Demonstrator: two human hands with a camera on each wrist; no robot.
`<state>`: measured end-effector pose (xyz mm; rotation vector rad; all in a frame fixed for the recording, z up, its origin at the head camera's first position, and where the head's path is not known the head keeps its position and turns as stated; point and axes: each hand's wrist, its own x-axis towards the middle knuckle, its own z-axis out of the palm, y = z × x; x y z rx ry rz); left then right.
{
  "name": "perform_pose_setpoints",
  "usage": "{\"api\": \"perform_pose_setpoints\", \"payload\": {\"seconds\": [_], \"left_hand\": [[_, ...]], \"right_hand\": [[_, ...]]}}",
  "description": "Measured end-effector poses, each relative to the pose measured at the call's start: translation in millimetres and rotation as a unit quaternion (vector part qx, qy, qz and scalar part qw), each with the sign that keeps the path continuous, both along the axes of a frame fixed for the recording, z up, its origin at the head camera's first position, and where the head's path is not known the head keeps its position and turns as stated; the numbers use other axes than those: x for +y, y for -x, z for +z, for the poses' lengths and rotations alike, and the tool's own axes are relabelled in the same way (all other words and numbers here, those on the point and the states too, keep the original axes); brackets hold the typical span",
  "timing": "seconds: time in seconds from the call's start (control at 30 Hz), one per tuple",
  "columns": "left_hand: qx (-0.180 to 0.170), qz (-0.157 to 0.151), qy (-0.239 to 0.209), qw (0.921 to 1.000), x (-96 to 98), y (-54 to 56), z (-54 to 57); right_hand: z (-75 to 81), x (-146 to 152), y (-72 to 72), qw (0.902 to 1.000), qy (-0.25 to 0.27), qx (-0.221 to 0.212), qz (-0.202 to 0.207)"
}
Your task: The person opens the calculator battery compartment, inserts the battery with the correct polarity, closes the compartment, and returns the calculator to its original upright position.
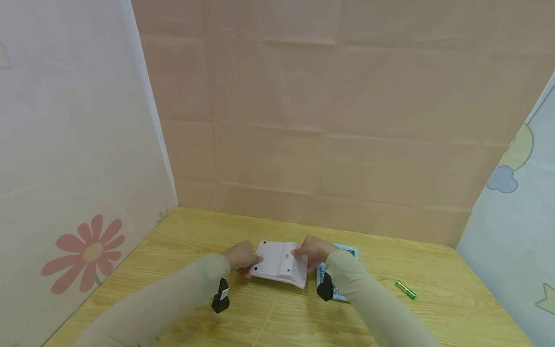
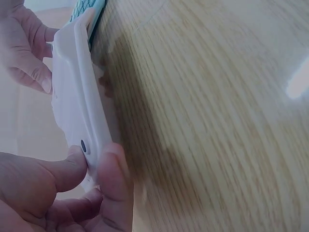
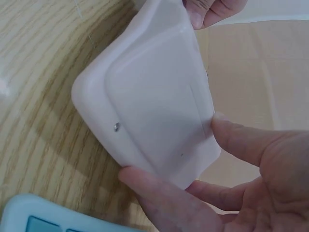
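A pale pink calculator is held back side up, tilted over the table, its raised battery section and small dark feet showing. My left hand pinches its left edge, thumb on the back and fingers beneath. At the opposite edge my right hand grips it, with the thumb by the battery cover. In the right wrist view, a screw shows on the calculator's back near one edge. A light blue calculator lies on the table under my right wrist, partly hidden by that arm.
A green battery lies on the wood-grain table to the right of the blue calculator. Behind the table stands a brown covered wall, with pale printed sheets at the left and right sides.
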<state>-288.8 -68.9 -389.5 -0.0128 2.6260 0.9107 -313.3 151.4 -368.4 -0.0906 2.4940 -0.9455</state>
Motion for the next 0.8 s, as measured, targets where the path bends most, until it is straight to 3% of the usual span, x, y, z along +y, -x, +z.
{"api": "perform_pose_setpoints", "payload": {"seconds": [0.33, 0.57, 0.8], "left_hand": [[0.008, 0.008, -0.012, 0.9999, -3.1, 0.2, -3.1], [0.01, 0.005, -0.019, 0.9998, -5.5, 3.0, -4.0], [0.009, 0.004, -0.03, 0.9995, -6.2, 3.1, -2.4]], "right_hand": [[-3.0, -0.4, 3.2, 0.9998, 0.009, 0.016, -0.008], [-3.4, 0.5, 6.3, 0.9968, -0.041, 0.069, -0.004], [-4.3, 0.5, 8.9, 0.999, -0.021, 0.032, -0.022]]}}
